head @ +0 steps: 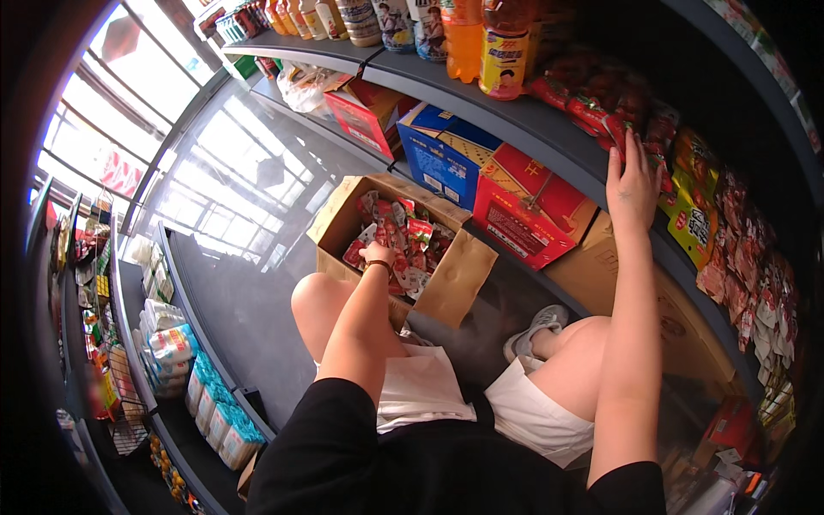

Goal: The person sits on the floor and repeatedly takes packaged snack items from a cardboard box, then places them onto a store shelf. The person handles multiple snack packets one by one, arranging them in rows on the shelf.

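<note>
An open cardboard box (pixel 458 277) stands on the floor before me, filled with small red snack packets (pixel 400 225). My left hand (pixel 377 253), with a dark band at its wrist, reaches over the near side of the box onto these packets. Its fingertips are partly hidden, so a grip cannot be made out. My right hand (pixel 632 188) is raised to the shelf, fingers extended against a pile of red sealed packets (pixel 589 112). No packet shows held in it. Yellow packets (pixel 689 219) lie on the shelf just beside this hand.
Drink bottles (pixel 463 38) line the grey shelf (pixel 438 80). Below it stand a blue carton (pixel 441 154), a red carton (pixel 531 206) and a large cardboard box (pixel 644 296). Another shelf holds packs with teal tops (pixel 222 412). The grey floor (pixel 257 296) reflects the windows.
</note>
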`<action>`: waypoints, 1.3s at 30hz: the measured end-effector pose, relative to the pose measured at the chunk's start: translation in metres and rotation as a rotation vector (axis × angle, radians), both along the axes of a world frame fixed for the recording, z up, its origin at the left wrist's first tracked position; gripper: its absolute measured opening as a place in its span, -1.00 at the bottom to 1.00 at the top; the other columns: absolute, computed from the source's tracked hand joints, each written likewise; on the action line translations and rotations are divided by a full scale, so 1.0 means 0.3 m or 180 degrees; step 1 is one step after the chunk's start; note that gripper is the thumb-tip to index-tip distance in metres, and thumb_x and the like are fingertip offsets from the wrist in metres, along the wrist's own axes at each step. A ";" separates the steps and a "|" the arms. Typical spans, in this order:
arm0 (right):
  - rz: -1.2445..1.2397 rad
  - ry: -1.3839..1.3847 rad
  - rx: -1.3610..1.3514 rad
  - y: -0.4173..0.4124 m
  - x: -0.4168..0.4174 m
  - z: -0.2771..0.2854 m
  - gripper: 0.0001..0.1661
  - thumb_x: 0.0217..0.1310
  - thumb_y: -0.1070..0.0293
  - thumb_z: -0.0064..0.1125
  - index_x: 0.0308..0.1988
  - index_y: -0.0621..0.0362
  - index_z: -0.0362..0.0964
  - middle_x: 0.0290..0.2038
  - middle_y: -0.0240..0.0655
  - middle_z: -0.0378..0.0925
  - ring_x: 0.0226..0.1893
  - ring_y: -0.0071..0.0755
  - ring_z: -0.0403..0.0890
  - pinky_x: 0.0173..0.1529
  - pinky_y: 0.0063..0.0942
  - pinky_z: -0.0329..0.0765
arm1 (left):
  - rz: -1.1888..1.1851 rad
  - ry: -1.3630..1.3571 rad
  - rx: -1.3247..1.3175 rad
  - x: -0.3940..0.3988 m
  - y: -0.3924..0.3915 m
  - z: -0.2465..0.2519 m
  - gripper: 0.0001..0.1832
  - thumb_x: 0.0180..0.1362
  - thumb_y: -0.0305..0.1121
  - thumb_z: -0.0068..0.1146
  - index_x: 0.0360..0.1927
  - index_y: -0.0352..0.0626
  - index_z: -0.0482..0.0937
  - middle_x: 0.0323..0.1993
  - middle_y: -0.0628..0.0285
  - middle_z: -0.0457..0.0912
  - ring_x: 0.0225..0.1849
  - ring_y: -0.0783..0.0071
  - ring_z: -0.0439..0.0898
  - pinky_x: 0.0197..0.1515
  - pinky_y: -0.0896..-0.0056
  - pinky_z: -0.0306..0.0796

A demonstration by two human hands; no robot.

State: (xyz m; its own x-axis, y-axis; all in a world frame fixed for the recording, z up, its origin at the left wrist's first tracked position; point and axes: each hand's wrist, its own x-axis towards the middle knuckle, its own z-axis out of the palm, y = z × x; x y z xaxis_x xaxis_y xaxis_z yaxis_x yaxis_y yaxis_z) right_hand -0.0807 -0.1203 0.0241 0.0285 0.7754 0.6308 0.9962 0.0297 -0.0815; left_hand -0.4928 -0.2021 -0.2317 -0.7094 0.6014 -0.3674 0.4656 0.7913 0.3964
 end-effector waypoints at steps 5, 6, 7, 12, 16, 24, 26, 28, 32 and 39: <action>0.0259 0.0041 0.0472 0.001 -0.087 0.049 -0.44 0.34 0.04 -0.19 0.24 0.04 0.17 0.26 -0.16 0.22 0.25 -0.06 0.26 0.29 0.08 0.12 | -0.0448 0.0103 0.1733 -0.158 -0.061 0.009 -0.88 -0.04 -0.47 0.07 -0.48 -0.34 0.57 -0.62 0.13 0.58 -0.58 0.36 0.54 -0.49 0.34 0.40; 0.0345 -0.0019 0.0737 -0.007 -0.056 0.053 -0.45 0.32 0.08 -0.14 0.21 0.07 0.21 0.25 -0.15 0.22 0.25 -0.04 0.24 0.28 0.08 0.13 | -0.0667 -0.0144 0.1833 -0.089 -0.042 0.086 -0.90 -0.04 -0.47 0.07 -0.47 -0.32 0.53 -0.54 0.03 0.58 -0.45 0.14 0.56 -0.38 0.26 0.43; 0.0399 -0.0080 0.0982 -0.017 -0.016 0.060 -0.46 0.29 0.12 -0.08 0.19 0.10 0.24 0.25 -0.13 0.23 0.26 -0.02 0.22 0.26 0.08 0.15 | -0.0921 -0.0394 0.1905 0.001 -0.033 0.207 -0.91 -0.03 -0.47 0.06 -0.47 -0.30 0.50 -0.46 -0.07 0.59 -0.33 -0.07 0.57 -0.27 0.18 0.45; 0.2610 0.0354 0.0663 -0.167 -0.210 0.173 -0.47 0.04 0.25 0.23 0.05 0.10 0.37 0.11 -0.28 0.40 0.18 -0.21 0.35 0.29 -0.09 0.16 | -0.2437 0.0597 0.2328 0.117 -0.189 0.727 -0.90 0.06 -0.56 -0.02 -0.33 -0.17 0.47 -0.36 0.03 0.55 -0.29 -0.02 0.53 -0.30 0.11 0.40; 0.3387 0.0208 -0.0608 -0.323 -0.336 0.126 -0.18 -0.11 0.04 0.33 0.14 0.14 0.30 0.01 -0.20 0.46 0.07 -0.18 0.45 0.15 -0.25 0.36 | -0.3961 0.1813 0.2219 0.273 -0.214 1.006 -0.77 -0.13 -0.49 0.06 -0.30 -0.09 0.51 -0.25 0.24 0.56 -0.14 0.26 0.54 -0.06 0.26 0.38; 0.2461 0.4275 -0.0444 -0.273 -0.258 0.154 -0.63 0.21 0.24 0.16 -0.03 0.15 0.36 -0.29 -0.28 0.56 -0.32 -0.41 0.58 -0.20 -0.43 0.49 | -0.3031 0.1214 0.5152 0.622 -0.160 1.128 -0.44 -0.05 -0.56 0.28 0.05 -0.21 0.32 0.12 -0.05 0.33 0.17 -0.06 0.34 0.21 0.07 0.23; 0.2494 0.5681 -0.0438 -0.238 -0.173 0.166 -0.58 0.24 0.18 0.16 0.00 0.17 0.36 -0.17 -0.43 0.54 -0.20 -0.57 0.53 -0.09 -0.52 0.44 | -0.3281 -0.0168 0.4318 0.710 -0.148 1.094 -0.40 0.04 -0.56 0.21 0.16 -0.23 0.23 0.15 0.02 0.29 0.16 0.18 0.35 0.11 0.26 0.31; 0.2406 0.5852 -0.0199 -0.231 -0.126 0.197 -0.57 0.26 0.15 0.11 0.02 0.16 0.35 -0.11 -0.41 0.51 -0.13 -0.61 0.49 -0.04 -0.55 0.41 | -0.3500 -0.1330 0.3510 0.774 -0.118 1.038 -0.36 0.09 -0.55 0.17 0.24 -0.23 0.17 0.12 0.06 0.33 0.08 0.36 0.41 0.02 0.42 0.38; 0.1887 0.5807 0.0000 -0.166 0.031 0.162 -0.56 0.31 0.13 0.03 0.04 0.20 0.34 -0.07 -0.38 0.50 -0.12 -0.46 0.51 0.01 -0.47 0.40 | -0.3480 -0.2213 0.3091 0.896 0.001 1.031 -0.50 0.14 -0.54 0.06 0.20 -0.22 0.32 -0.08 0.18 0.45 -0.27 0.62 0.44 -0.27 0.60 0.37; 0.0427 0.1882 -0.0824 -0.179 0.074 0.155 -0.58 0.23 0.47 -0.17 0.07 0.40 0.28 0.16 0.01 0.31 0.22 -0.04 0.28 0.20 -0.32 0.34 | -0.2848 -0.2340 0.3298 1.060 0.334 1.000 -0.60 0.16 -0.49 0.01 0.11 -0.27 0.44 -0.50 0.31 0.51 -0.47 0.65 0.42 -0.39 0.60 0.34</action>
